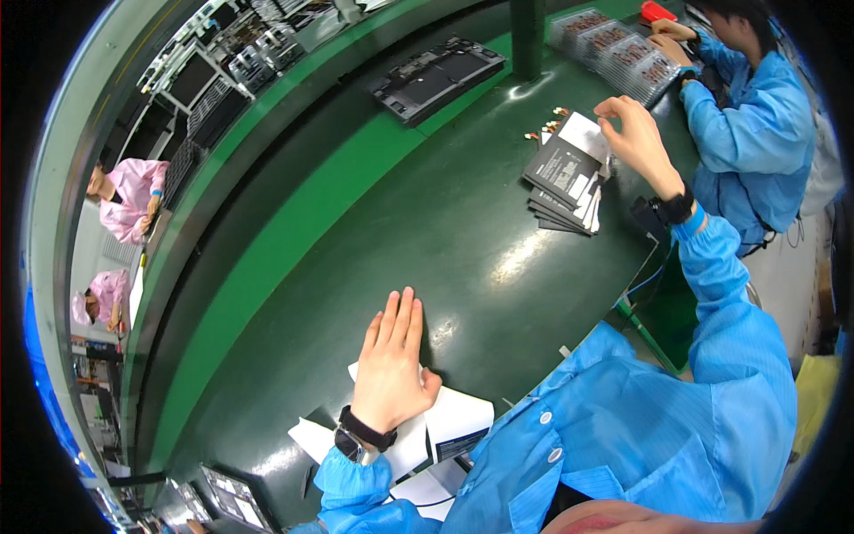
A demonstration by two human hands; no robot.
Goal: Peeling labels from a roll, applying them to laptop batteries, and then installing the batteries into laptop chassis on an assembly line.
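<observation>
Grn post (527,40) & clear plastic trays (614,46) stood beyond fanned stack of flat, rectangular blk packs (560,169) on glossy grn table (445,231), co-worker (761,133) nearby. Hands well apart: R hand (638,140) was beside blk packs, fingers curved, couldn't tell if gripping; L hand (391,369) lay flat, unclenched, over smooth wht sheets (463,418).

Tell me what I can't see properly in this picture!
- Head view: the middle of the white sheets, hidden under the left hand and sleeve.
- Head view: most of the lower dark packs, covered by the top pack.
- Head view: whether the right hand touches the top pack; its curled fingers hide that.
- Head view: the exact shapes of the tray parts, too small.
</observation>
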